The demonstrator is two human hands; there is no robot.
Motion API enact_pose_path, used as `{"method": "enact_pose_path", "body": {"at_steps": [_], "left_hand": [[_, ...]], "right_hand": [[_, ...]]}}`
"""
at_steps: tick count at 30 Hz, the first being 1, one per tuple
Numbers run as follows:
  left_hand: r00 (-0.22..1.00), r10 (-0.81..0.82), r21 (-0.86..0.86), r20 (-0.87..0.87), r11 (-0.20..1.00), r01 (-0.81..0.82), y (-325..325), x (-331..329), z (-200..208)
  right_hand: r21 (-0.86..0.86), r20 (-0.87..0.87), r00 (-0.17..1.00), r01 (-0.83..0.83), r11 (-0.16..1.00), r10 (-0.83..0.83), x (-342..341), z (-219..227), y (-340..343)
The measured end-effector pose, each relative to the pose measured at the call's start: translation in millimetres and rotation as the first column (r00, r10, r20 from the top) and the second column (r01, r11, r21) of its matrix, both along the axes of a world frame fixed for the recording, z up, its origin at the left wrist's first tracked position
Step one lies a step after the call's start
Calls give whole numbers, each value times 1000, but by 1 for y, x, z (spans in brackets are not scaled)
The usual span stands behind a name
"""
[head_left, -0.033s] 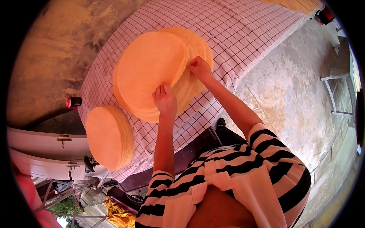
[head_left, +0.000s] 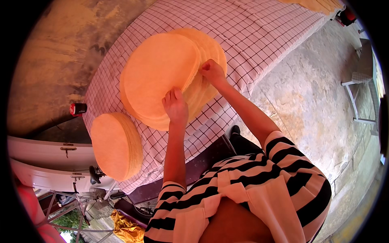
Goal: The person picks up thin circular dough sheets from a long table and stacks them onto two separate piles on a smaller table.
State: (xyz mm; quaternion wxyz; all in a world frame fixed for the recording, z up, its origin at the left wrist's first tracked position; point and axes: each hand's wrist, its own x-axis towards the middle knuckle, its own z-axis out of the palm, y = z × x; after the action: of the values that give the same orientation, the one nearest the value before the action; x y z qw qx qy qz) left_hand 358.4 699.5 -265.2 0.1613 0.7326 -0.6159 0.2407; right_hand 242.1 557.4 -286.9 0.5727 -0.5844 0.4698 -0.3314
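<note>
A wide pile of thin, round, yellow-orange flatbreads lies on a checked cloth. Its layers are offset, so several edges fan out toward the right. At the near edge of the top layers rests my left hand, its fingers curled in and closed on the flatbread's rim. My right hand is closed in a pinch at the right edge, over the offset layers. What lies between its fingertips is hidden. Left of my left forearm stands a neat, smaller stack of round flatbreads near the cloth's edge.
More yellow sheets lie at the table's far right end. Beyond the left edge are a red and black can-like object and white door panels. A bicycle and gold fabric show at lower left; a metal-legged chair stands far right.
</note>
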Motion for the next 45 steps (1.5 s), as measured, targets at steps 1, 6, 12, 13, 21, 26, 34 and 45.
{"method": "enact_pose_path", "body": {"at_steps": [1, 6, 12, 13, 21, 26, 34, 45], "left_hand": [[1000, 3, 5, 0, 1000, -3, 0, 0, 0], [1000, 6, -22, 1, 1000, -6, -2, -2, -4], [1000, -7, -50, -15, 999, 6, 1, -1, -3], [1000, -9, -56, -21, 998, 8, 1, -3, -1], [998, 4, -44, -62, 999, -7, 1, -2, 1], [996, 13, -55, -93, 998, -18, 1, 1, -1], [999, 1, -39, -52, 999, -3, 0, 1, -2], [997, 8, -27, -74, 1000, -10, 1, 2, -2]], "right_hand": [[-42, -21, 1000, -2, 999, 1, 1, 3, -1], [-161, -117, 993, 2, 987, -22, 7, 12, -10], [-214, -113, 992, 29, 976, -54, 11, 21, -6], [-218, -99, 993, 46, 975, -69, 12, 20, -6], [-175, -14, 990, 134, 975, -138, 21, 14, -3], [-29, 8, 983, 182, 983, -181, 19, 23, 11], [119, 116, 980, 147, 982, -161, -7, -8, 38], [385, 324, 923, 73, 920, -209, -13, 1, 46]]}}
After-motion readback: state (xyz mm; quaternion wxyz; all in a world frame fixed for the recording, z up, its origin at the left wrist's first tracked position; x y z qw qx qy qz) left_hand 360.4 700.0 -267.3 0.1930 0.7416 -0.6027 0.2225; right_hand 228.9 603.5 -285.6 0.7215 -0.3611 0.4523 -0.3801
